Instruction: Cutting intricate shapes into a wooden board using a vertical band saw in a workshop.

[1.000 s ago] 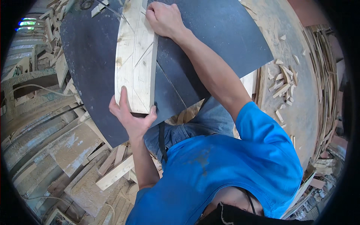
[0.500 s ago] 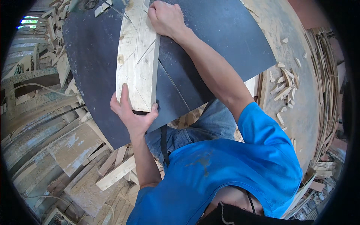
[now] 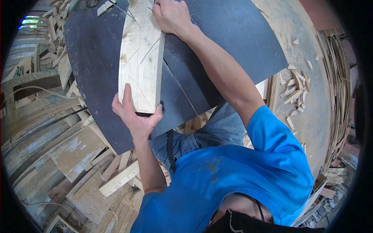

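Note:
A thick pale wooden block (image 3: 142, 64) with pencil lines and slanting cuts or marks on its top lies lengthwise on a dark flat table (image 3: 225, 35). My left hand (image 3: 136, 116) grips its near end, fingers on the left edge and top, thumb at the near right corner. Farther up, my right hand (image 3: 171, 15) is closed over the block's right edge; its fingertips are partly hidden. A thin metal strip (image 3: 123, 9), like a saw blade, meets the block's far part from the upper left. The block's far end is out of view.
A narrow slot (image 3: 178, 85) runs through the table to its near edge. Small wood offcuts (image 3: 297, 91) lie on a dusty surface at right. Stacked boards and scrap wood (image 3: 120, 178) fill the left side. A small offcut (image 3: 105, 7) rests on the table's far left.
The block has slid slightly away from me and a little to the left. Both hands have moved with it, keeping their grip.

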